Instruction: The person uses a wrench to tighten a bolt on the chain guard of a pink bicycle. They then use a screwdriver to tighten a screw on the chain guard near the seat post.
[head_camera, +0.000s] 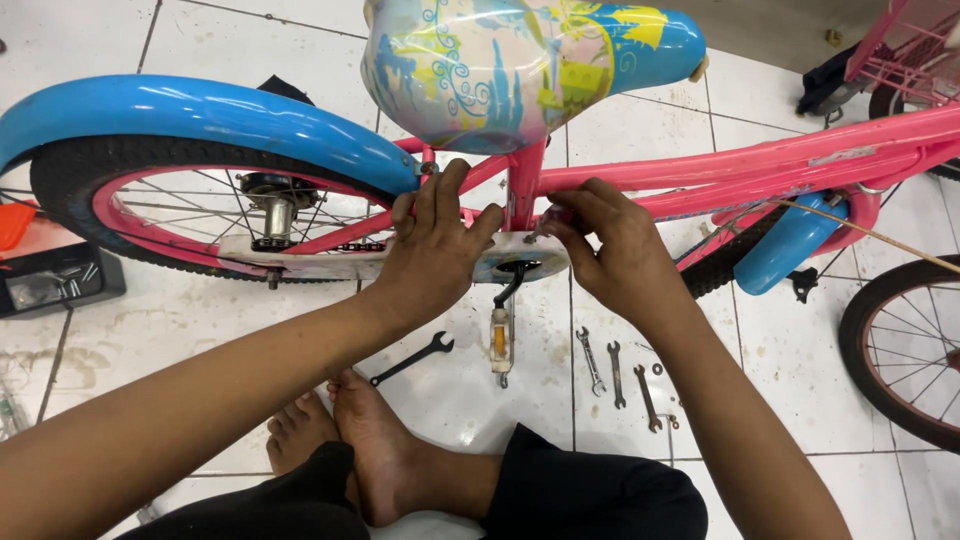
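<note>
Head view of a child's bicycle, seen from above by a person seated cross-legged on the tiled floor (800, 400). The pink frame (720, 165) runs left to right; the patterned seat (500, 70) sits at the far centre, and the blue mudguard (200, 110) curves over the rear wheel (100, 190) at left. The white chain guard (310, 262) lies along the near side of that wheel, directly in front of the person.

The left hand (435, 255) lies flat over the chain guard, fingers spread up toward the frame, closed on nothing. The right hand (610, 245) pinches narrowly at the frame just right of the seat post (523, 185); something small seems held between thumb and fingertips, probably a fastener, but it cannot be identified.

To do this well, judging from the pose: the left hand should press the guard steady while the right works its fingertips squarely at the joint, without tilting.

The pedal (498, 335) hangs below the hands. 1 wrench (412, 359) lies near left of it; 3 wrenches (618, 375) lie near right.

Hidden or unclear: the crank centre and the guard's middle are covered by the hands; the toolbox (55, 280) at left and the 2nd wheel (900, 340) at right are cut off.
</note>
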